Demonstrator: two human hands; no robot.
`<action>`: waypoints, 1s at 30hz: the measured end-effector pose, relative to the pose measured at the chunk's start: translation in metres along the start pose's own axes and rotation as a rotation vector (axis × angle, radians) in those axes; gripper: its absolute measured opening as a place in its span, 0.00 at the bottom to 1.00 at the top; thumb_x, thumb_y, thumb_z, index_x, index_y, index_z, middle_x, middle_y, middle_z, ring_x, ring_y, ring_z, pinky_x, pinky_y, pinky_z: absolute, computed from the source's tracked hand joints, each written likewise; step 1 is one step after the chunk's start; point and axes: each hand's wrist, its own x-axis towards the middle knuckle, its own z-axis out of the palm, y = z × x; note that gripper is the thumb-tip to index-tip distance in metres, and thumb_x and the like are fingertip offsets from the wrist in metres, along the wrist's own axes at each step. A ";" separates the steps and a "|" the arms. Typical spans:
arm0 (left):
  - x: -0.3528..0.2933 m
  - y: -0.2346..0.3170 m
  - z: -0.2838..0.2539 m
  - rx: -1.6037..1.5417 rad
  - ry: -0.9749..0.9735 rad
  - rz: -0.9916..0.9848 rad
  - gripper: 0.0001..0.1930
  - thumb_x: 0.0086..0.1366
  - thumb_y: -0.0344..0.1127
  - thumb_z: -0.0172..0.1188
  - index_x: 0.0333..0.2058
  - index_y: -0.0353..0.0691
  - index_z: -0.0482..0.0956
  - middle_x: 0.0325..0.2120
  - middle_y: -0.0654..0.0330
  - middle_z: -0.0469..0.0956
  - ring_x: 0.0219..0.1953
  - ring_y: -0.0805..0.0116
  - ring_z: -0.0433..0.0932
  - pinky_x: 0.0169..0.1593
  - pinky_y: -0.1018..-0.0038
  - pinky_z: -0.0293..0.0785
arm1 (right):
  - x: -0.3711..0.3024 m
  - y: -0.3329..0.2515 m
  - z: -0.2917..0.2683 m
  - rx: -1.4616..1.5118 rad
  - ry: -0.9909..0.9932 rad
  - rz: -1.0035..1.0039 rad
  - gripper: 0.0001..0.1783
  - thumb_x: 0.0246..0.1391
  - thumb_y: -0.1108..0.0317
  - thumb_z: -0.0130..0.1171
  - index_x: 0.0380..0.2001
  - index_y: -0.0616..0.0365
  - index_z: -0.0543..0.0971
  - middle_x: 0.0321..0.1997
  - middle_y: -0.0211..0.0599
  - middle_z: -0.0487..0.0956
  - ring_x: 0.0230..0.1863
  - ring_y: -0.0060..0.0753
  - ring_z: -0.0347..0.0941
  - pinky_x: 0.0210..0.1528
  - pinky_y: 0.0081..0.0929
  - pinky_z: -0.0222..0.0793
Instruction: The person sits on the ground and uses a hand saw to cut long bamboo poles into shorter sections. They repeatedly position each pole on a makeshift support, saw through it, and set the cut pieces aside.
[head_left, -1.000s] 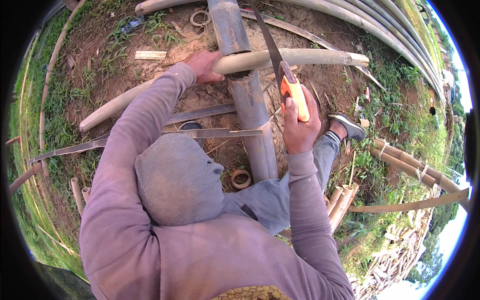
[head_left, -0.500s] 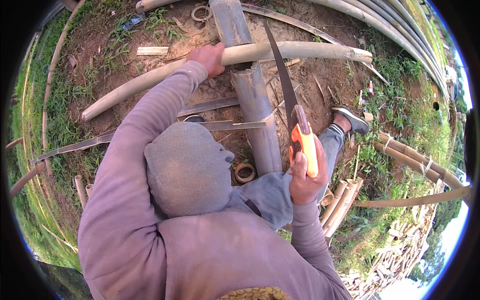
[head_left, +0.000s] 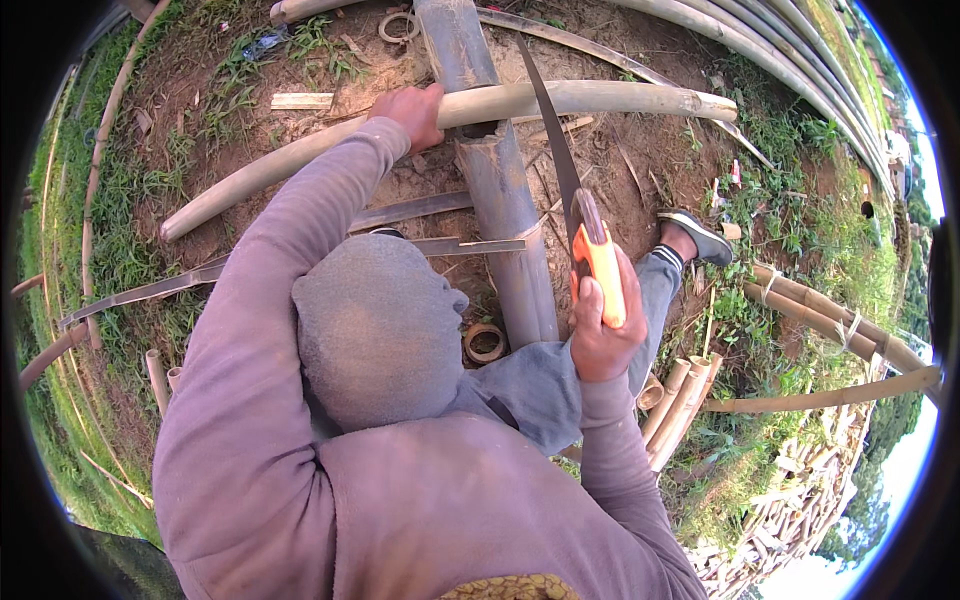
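A pale bamboo pole (head_left: 620, 97) lies crosswise over a thick, greyish bamboo log (head_left: 508, 205). My left hand (head_left: 410, 112) is closed around the pole, left of where it crosses the log. In my right hand (head_left: 608, 345) I grip the orange handle of a handsaw (head_left: 560, 145). The saw's dark blade points away from me and lies across the pole, just right of the log. How deep the teeth sit in the pole cannot be seen.
Split bamboo strips (head_left: 420, 207) and a cut bamboo ring (head_left: 484, 343) lie near the log. Short bamboo pieces (head_left: 680, 408) and a tied bamboo bundle (head_left: 815, 318) are at the right. Long poles (head_left: 765, 55) line the far right, and a scrap heap (head_left: 785, 500) lies at lower right.
The saw and my right hand have slid a little away from me across the pole. My left hand keeps its hold on the pole.
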 end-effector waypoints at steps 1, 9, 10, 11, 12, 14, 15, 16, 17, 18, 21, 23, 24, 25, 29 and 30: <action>0.000 -0.001 -0.002 0.014 -0.011 0.006 0.24 0.61 0.45 0.70 0.53 0.43 0.77 0.44 0.46 0.87 0.49 0.44 0.86 0.55 0.54 0.82 | -0.032 -0.009 -0.022 0.037 -0.008 -0.001 0.26 0.67 0.70 0.61 0.63 0.76 0.73 0.58 0.58 0.84 0.57 0.41 0.84 0.59 0.34 0.79; 0.008 0.009 -0.008 0.009 -0.017 0.043 0.24 0.60 0.44 0.69 0.53 0.43 0.78 0.45 0.46 0.87 0.50 0.45 0.86 0.55 0.54 0.82 | 0.097 0.022 0.065 -0.066 0.070 -0.144 0.23 0.65 0.69 0.67 0.61 0.65 0.79 0.48 0.46 0.88 0.45 0.33 0.87 0.49 0.32 0.81; 0.008 0.010 -0.010 0.003 -0.012 0.037 0.24 0.60 0.44 0.70 0.53 0.43 0.78 0.45 0.46 0.87 0.50 0.45 0.86 0.55 0.55 0.82 | 0.115 0.015 0.074 0.000 0.041 -0.033 0.24 0.65 0.69 0.68 0.61 0.65 0.79 0.48 0.47 0.87 0.47 0.32 0.87 0.49 0.32 0.81; 0.004 0.008 -0.010 -0.004 -0.016 0.024 0.24 0.60 0.44 0.70 0.53 0.43 0.78 0.45 0.46 0.87 0.50 0.45 0.86 0.55 0.55 0.82 | 0.112 0.014 0.073 0.028 0.015 -0.028 0.24 0.65 0.69 0.68 0.61 0.65 0.78 0.49 0.48 0.87 0.48 0.33 0.87 0.50 0.32 0.80; 0.004 0.006 -0.009 0.009 -0.016 0.018 0.25 0.60 0.44 0.70 0.53 0.43 0.78 0.45 0.46 0.87 0.50 0.44 0.86 0.56 0.55 0.82 | 0.107 0.015 0.071 0.048 0.000 -0.024 0.24 0.65 0.69 0.68 0.62 0.65 0.78 0.50 0.49 0.87 0.50 0.34 0.87 0.51 0.32 0.80; 0.003 0.000 -0.007 0.020 -0.010 -0.005 0.25 0.60 0.44 0.70 0.54 0.43 0.78 0.45 0.46 0.87 0.50 0.44 0.86 0.56 0.55 0.82 | 0.044 0.014 0.034 -0.015 0.009 -0.060 0.26 0.66 0.70 0.65 0.63 0.70 0.76 0.53 0.52 0.86 0.54 0.36 0.86 0.54 0.33 0.80; 0.001 -0.001 -0.006 0.011 -0.018 -0.003 0.26 0.60 0.45 0.70 0.54 0.43 0.78 0.46 0.46 0.87 0.50 0.44 0.86 0.56 0.55 0.82 | 0.008 0.014 0.011 0.010 0.010 -0.037 0.26 0.66 0.72 0.64 0.64 0.73 0.75 0.55 0.54 0.85 0.55 0.39 0.85 0.56 0.34 0.80; 0.003 -0.001 -0.007 0.003 -0.040 0.009 0.26 0.60 0.45 0.70 0.55 0.43 0.78 0.46 0.46 0.87 0.50 0.44 0.86 0.56 0.55 0.82 | -0.023 0.011 -0.009 0.031 0.017 0.001 0.27 0.66 0.73 0.63 0.64 0.76 0.73 0.56 0.57 0.85 0.57 0.42 0.85 0.58 0.35 0.80; 0.004 -0.002 -0.007 0.004 -0.053 0.017 0.26 0.60 0.45 0.70 0.55 0.43 0.78 0.46 0.45 0.87 0.50 0.44 0.86 0.56 0.55 0.82 | -0.046 0.003 -0.027 -0.029 -0.022 0.007 0.27 0.66 0.74 0.62 0.64 0.78 0.72 0.57 0.59 0.84 0.58 0.44 0.84 0.59 0.35 0.80; 0.003 -0.001 -0.007 -0.003 -0.050 0.021 0.26 0.60 0.45 0.70 0.55 0.43 0.79 0.46 0.45 0.87 0.50 0.44 0.86 0.56 0.55 0.82 | -0.056 -0.004 -0.036 -0.088 -0.056 0.008 0.27 0.65 0.75 0.61 0.64 0.80 0.71 0.58 0.61 0.83 0.58 0.47 0.84 0.60 0.36 0.80; 0.002 0.001 -0.009 -0.011 -0.044 0.020 0.25 0.60 0.45 0.70 0.54 0.42 0.79 0.46 0.45 0.87 0.50 0.44 0.86 0.56 0.55 0.82 | -0.020 0.018 0.005 0.127 0.052 -0.015 0.27 0.65 0.75 0.62 0.64 0.78 0.73 0.58 0.60 0.83 0.57 0.46 0.85 0.59 0.35 0.80; 0.002 0.008 -0.013 -0.014 -0.051 0.013 0.25 0.60 0.45 0.70 0.54 0.42 0.79 0.46 0.45 0.87 0.50 0.45 0.86 0.57 0.55 0.82 | 0.061 0.038 0.049 -0.062 0.050 -0.124 0.24 0.65 0.71 0.66 0.62 0.68 0.77 0.55 0.53 0.86 0.52 0.38 0.87 0.52 0.33 0.81; 0.006 0.012 -0.016 -0.020 -0.043 0.036 0.25 0.60 0.45 0.69 0.54 0.42 0.79 0.46 0.45 0.87 0.51 0.44 0.86 0.57 0.55 0.82 | 0.096 0.031 0.066 0.001 0.037 -0.052 0.25 0.64 0.70 0.68 0.62 0.66 0.78 0.53 0.51 0.87 0.50 0.38 0.87 0.50 0.33 0.81; 0.009 0.012 -0.014 -0.021 -0.035 0.041 0.25 0.60 0.45 0.69 0.54 0.42 0.79 0.47 0.45 0.87 0.51 0.44 0.86 0.57 0.55 0.82 | 0.119 0.026 0.078 0.034 0.026 -0.021 0.26 0.63 0.70 0.69 0.63 0.65 0.78 0.52 0.50 0.87 0.49 0.38 0.87 0.49 0.34 0.81; 0.003 0.003 -0.013 -0.017 -0.045 -0.004 0.25 0.60 0.45 0.69 0.55 0.42 0.79 0.47 0.45 0.87 0.51 0.44 0.86 0.57 0.54 0.82 | 0.058 0.028 0.048 -0.072 0.039 -0.110 0.25 0.65 0.71 0.66 0.62 0.70 0.76 0.55 0.53 0.86 0.52 0.36 0.86 0.54 0.32 0.81; 0.004 -0.001 -0.011 -0.031 -0.033 -0.004 0.25 0.59 0.45 0.70 0.54 0.42 0.79 0.46 0.45 0.87 0.50 0.43 0.86 0.56 0.54 0.81 | 0.016 0.027 0.023 -0.084 0.038 -0.138 0.25 0.66 0.71 0.65 0.63 0.72 0.75 0.57 0.55 0.85 0.54 0.37 0.86 0.56 0.32 0.81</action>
